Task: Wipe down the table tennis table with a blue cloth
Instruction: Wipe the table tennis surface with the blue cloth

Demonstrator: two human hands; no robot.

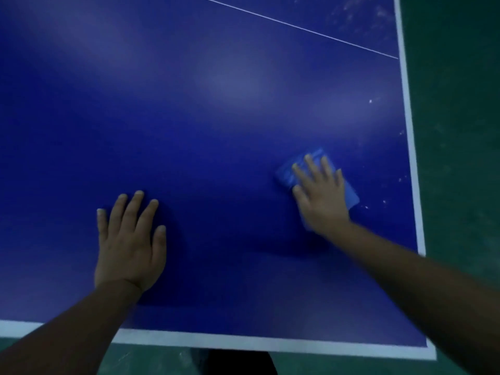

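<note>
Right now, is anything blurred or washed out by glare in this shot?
Head view: the right hand and blue cloth are motion-blurred; the left hand looks sharper; soft glare patches lie on the table; the room looks dim.

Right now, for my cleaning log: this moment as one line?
right hand flat, pressing blue cloth | left hand flat on table | white specks near right edge

We're looking at a dark green floor (457, 131) past the edges, scuffed with pale marks, dim overhead light all round, and a dark shape (240, 364) below the near edge.
</note>
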